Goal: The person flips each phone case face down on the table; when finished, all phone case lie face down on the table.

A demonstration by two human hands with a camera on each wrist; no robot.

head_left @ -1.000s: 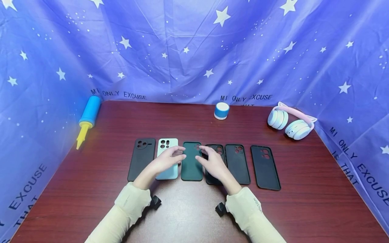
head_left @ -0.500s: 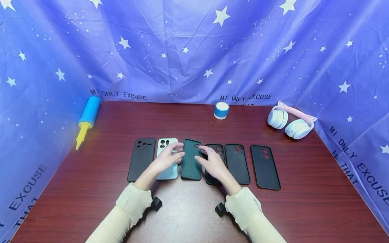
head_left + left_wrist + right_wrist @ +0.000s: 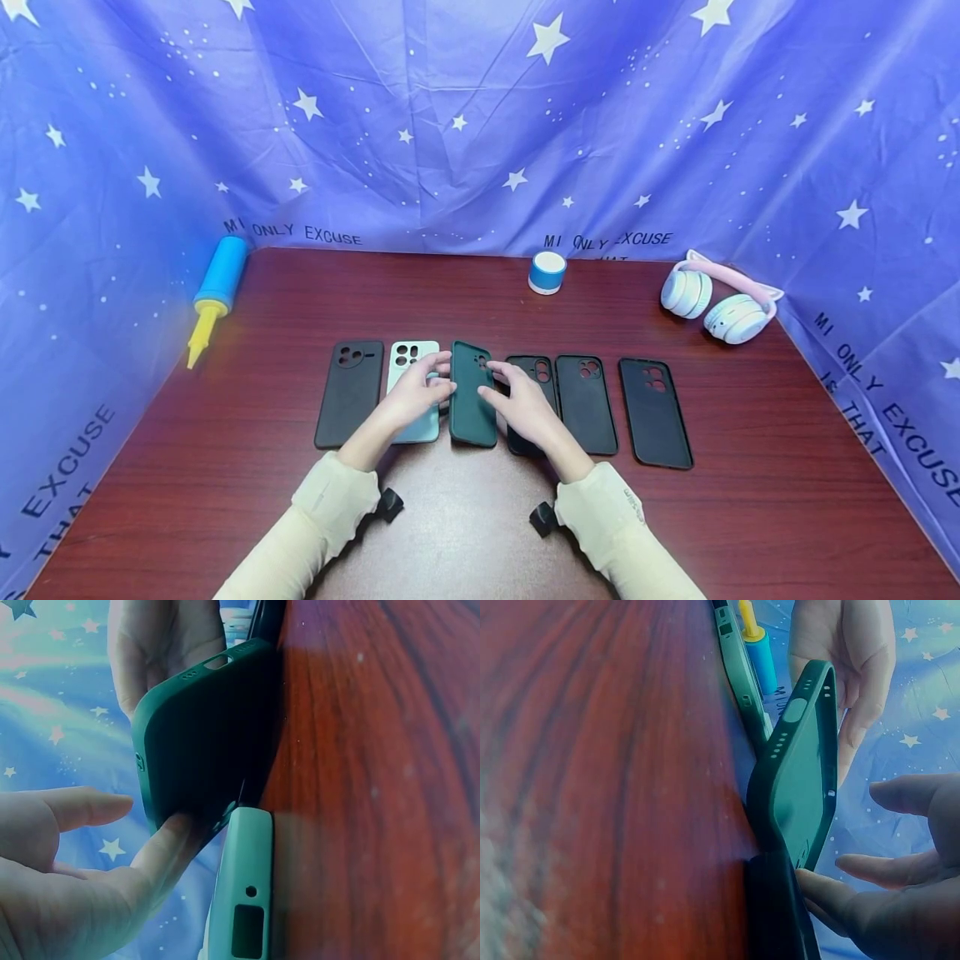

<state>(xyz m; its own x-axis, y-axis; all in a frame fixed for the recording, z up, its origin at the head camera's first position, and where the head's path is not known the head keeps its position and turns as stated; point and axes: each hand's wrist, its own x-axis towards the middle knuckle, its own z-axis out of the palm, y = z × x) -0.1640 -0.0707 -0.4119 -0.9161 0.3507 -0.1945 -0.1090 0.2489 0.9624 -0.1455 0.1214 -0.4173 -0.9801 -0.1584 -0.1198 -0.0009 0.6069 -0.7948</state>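
Observation:
A dark green phone case stands tilted on the table, its left long edge raised and its right edge low. My left hand is at the raised edge. In the left wrist view its fingertip touches the underside, while the thumb points at the rim with a small gap. On the opposite side, my right hand has a fingertip right at the low edge, with its thumb apart. Beneath the left hand lies a pale mint phone case; a black phone case lies partly under the right hand.
A black phone case lies at the row's left end. Two more black cases, one close by and one farther out, lie to the right. Behind are a blue-yellow hand pump, a small blue-white cylinder and cat-ear headphones.
The green case lay flat a second ago; its left edge has since risen, so it now leans toward the right. The left hand has shifted slightly right, and the right hand has barely moved.

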